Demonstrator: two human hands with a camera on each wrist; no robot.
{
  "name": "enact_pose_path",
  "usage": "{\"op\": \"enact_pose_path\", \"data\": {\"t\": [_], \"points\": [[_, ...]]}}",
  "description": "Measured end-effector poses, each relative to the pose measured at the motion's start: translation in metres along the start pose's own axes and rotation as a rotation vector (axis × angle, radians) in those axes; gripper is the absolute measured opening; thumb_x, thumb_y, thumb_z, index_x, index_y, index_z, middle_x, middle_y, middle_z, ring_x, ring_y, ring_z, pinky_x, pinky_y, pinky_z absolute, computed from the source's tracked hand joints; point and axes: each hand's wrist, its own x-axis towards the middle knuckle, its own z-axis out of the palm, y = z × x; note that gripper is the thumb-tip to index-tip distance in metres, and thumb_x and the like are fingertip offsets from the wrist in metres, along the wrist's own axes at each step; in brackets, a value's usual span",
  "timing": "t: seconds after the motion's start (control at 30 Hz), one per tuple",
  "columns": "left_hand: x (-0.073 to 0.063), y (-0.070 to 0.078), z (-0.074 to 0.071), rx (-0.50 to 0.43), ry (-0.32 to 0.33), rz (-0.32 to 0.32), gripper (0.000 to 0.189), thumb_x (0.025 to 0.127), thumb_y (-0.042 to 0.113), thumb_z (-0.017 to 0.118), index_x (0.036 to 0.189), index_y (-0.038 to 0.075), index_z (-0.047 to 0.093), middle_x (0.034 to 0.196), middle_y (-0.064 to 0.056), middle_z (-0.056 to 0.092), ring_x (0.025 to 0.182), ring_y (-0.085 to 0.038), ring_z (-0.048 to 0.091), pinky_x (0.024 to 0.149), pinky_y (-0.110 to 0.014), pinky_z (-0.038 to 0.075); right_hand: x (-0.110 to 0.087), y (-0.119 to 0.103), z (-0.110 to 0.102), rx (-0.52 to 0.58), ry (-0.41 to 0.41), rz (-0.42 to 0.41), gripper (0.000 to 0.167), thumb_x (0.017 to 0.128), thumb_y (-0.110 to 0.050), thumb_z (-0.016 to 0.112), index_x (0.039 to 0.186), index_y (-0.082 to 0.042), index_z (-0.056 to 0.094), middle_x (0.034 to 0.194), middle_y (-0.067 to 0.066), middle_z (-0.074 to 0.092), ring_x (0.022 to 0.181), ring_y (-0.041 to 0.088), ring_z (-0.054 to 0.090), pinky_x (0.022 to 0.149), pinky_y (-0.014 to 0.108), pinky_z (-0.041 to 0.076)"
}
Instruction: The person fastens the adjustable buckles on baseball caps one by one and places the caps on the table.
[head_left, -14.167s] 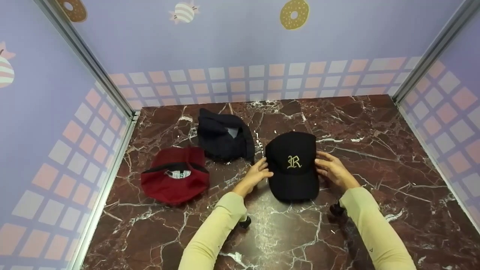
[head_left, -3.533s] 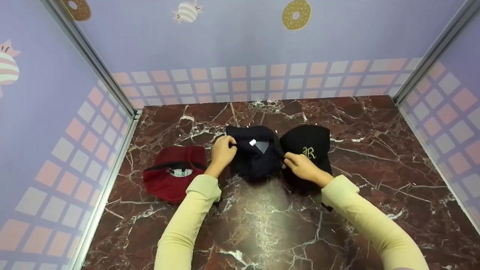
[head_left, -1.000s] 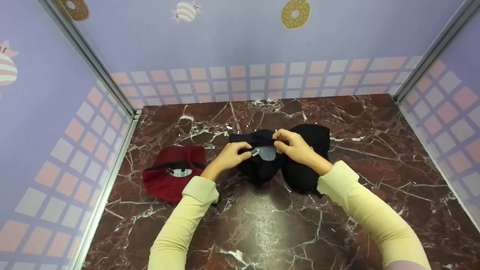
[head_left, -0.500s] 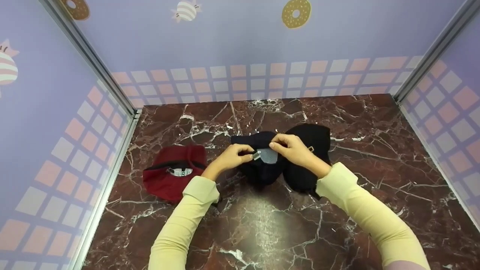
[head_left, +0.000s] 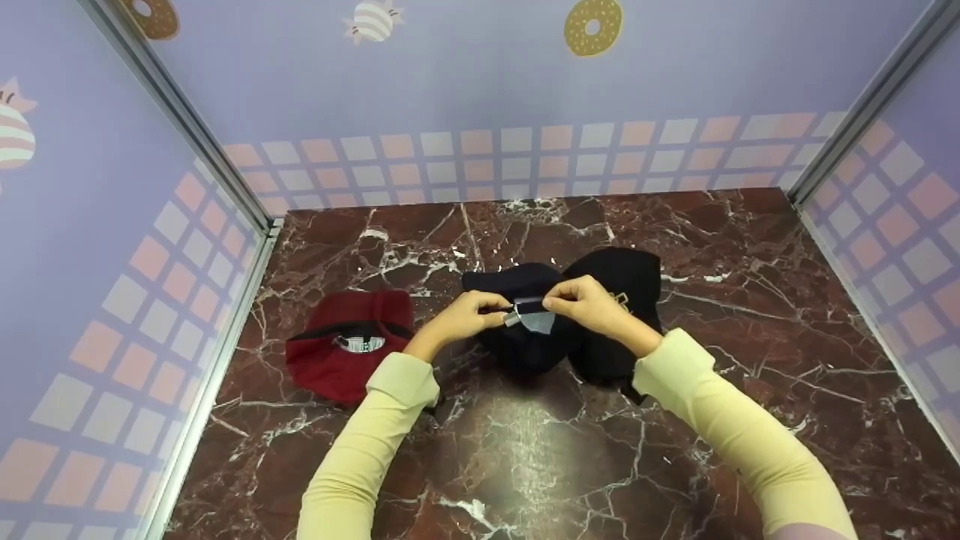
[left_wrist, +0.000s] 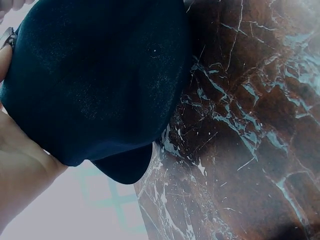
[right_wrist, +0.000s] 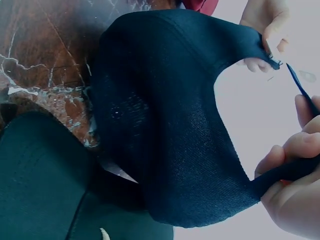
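Note:
A navy baseball cap (head_left: pixel 525 352) stands at the middle of the marbled surface, its back opening facing up. My left hand (head_left: pixel 461 315) pinches the cap's edge at the metal buckle (head_left: pixel 512 319). Opposite it, my right hand (head_left: pixel 592 304) grips the adjustment strap (head_left: pixel 531 306) between thumb and fingers. In the right wrist view the strap's narrow free end (right_wrist: pixel 296 82) points at the buckle (right_wrist: pixel 275 59), with a small gap between them. The left wrist view shows the rounded crown (left_wrist: pixel 100 75) and a piece of the brim (left_wrist: pixel 127 165).
A black cap (head_left: pixel 626 274) with gold lettering sits just right of the navy one, partly behind my right hand. On the left lies a red cap (head_left: pixel 337 379), its inside and white label showing. Patterned panels (head_left: pixel 480 90) wall in the marbled surface (head_left: pixel 540 465).
Earlier both hands held the black cap, which now sits farther right and back. The navy cap has come forward to the middle. Lately my right hand lowered slightly, and the strap shows between my hands.

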Motion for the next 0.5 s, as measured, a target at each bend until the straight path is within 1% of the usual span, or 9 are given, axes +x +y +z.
{"op": "enact_pose_path", "data": {"t": [0.03, 0.13, 0.27, 0.33, 0.4, 0.43, 0.5], "points": [[0.000, 0.000, 0.000, 0.000, -0.003, 0.000, 0.020, 0.079, 0.004, 0.056, 0.097, -0.003, 0.063, 0.085, -0.012, 0.062, 0.071, -0.006, 0.046, 0.066, -0.017, 0.038, 0.000, 0.000, 0.000, 0.014, -0.003, 0.011, 0.016, 0.081, -0.007, 0.060, 0.082, 0.008, 0.065, 0.060, -0.008, 0.049, 0.053, 0.000, 0.039, 0.052, 0.016, 0.032], [0.000, -0.001, 0.000, 0.003, -0.011, 0.006, 0.021, 0.079, 0.003, 0.056, 0.097, -0.004, 0.063, 0.087, -0.016, 0.063, 0.070, -0.005, 0.046, 0.066, -0.016, 0.038, -0.005, -0.008, 0.000, 0.052, -0.013, 0.009, 0.015, 0.080, -0.003, 0.060, 0.082, 0.012, 0.063, 0.064, -0.006, 0.055, 0.057, 0.000, 0.042, 0.055, 0.015, 0.035], [0.001, -0.002, 0.001, 0.006, -0.020, 0.004, 0.021, 0.079, 0.003, 0.056, 0.097, -0.005, 0.063, 0.087, -0.018, 0.063, 0.069, -0.005, 0.045, 0.065, -0.016, 0.037, -0.010, -0.020, 0.000, 0.078, -0.037, 0.005, 0.014, 0.079, 0.000, 0.059, 0.082, 0.013, 0.062, 0.069, 0.000, 0.058, 0.059, 0.000, 0.045, 0.057, 0.014, 0.037], [0.001, -0.002, 0.001, 0.010, -0.020, 0.003, 0.020, 0.079, 0.003, 0.057, 0.096, -0.005, 0.063, 0.088, -0.017, 0.064, 0.070, -0.005, 0.046, 0.065, -0.016, 0.038, -0.011, -0.021, 0.001, 0.077, -0.049, 0.015, 0.014, 0.079, 0.000, 0.059, 0.083, 0.013, 0.062, 0.069, 0.001, 0.057, 0.059, 0.000, 0.044, 0.057, 0.014, 0.036], [0.000, -0.003, 0.001, 0.015, -0.016, 0.009, 0.020, 0.080, 0.004, 0.057, 0.096, -0.005, 0.064, 0.090, -0.017, 0.064, 0.073, -0.007, 0.048, 0.067, -0.016, 0.039, -0.012, -0.021, 0.002, 0.070, -0.062, 0.012, 0.014, 0.079, 0.001, 0.058, 0.083, 0.013, 0.062, 0.068, -0.001, 0.055, 0.058, -0.001, 0.043, 0.056, 0.014, 0.035], [-0.001, 0.002, 0.000, 0.018, -0.017, 0.007, 0.020, 0.080, 0.003, 0.057, 0.097, -0.006, 0.064, 0.093, -0.018, 0.064, 0.075, -0.009, 0.050, 0.069, -0.018, 0.040, -0.012, -0.020, 0.002, 0.071, -0.073, 0.011, 0.014, 0.080, 0.000, 0.058, 0.083, 0.014, 0.061, 0.066, -0.002, 0.054, 0.056, -0.001, 0.041, 0.054, 0.014, 0.034], [-0.002, 0.002, 0.001, 0.026, -0.012, 0.010, 0.020, 0.080, 0.004, 0.057, 0.097, -0.005, 0.064, 0.097, -0.018, 0.064, 0.082, -0.013, 0.053, 0.074, -0.021, 0.043, -0.012, -0.019, 0.002, 0.075, -0.098, 0.015, 0.015, 0.081, -0.001, 0.057, 0.084, 0.014, 0.061, 0.062, -0.005, 0.049, 0.053, -0.001, 0.038, 0.052, 0.015, 0.032]]}}
